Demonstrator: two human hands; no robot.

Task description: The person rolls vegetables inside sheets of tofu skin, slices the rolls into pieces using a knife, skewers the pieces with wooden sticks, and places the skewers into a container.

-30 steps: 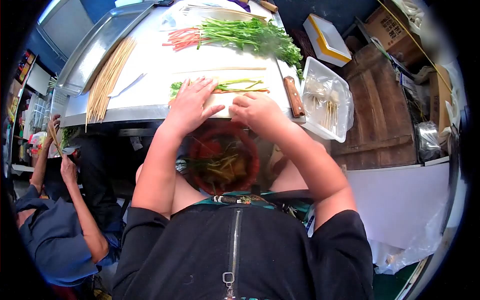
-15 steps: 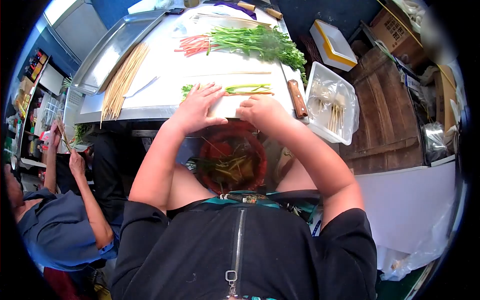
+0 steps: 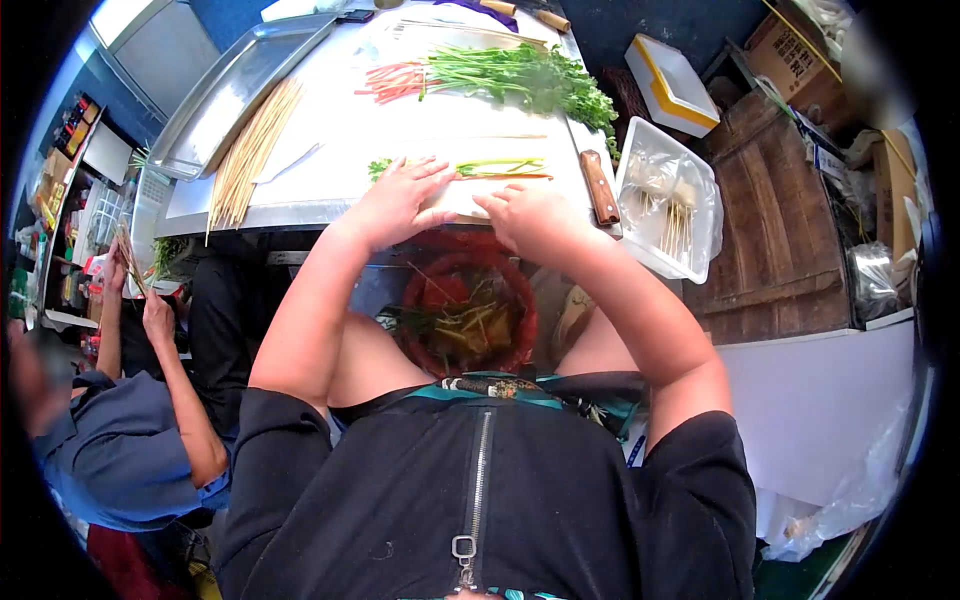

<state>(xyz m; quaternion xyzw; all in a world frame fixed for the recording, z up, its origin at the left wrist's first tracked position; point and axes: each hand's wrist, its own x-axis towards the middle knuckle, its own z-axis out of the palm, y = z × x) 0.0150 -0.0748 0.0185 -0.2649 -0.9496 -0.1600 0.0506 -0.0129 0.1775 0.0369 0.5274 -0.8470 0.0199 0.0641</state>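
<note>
Green stalks lie on the surface, partly beneath the spread left hand, best kept aligned by light pressure; whether the curled right hand pinches anything, I cannot tell.

Head view, upper centre: left hand spread over green stalks.
I note right hand curled just below them, wooden-handled knife further right, leafy bunch above.

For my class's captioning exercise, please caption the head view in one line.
The left hand lies over green stalks on a white table, the right hand and a knife nearby.
</note>
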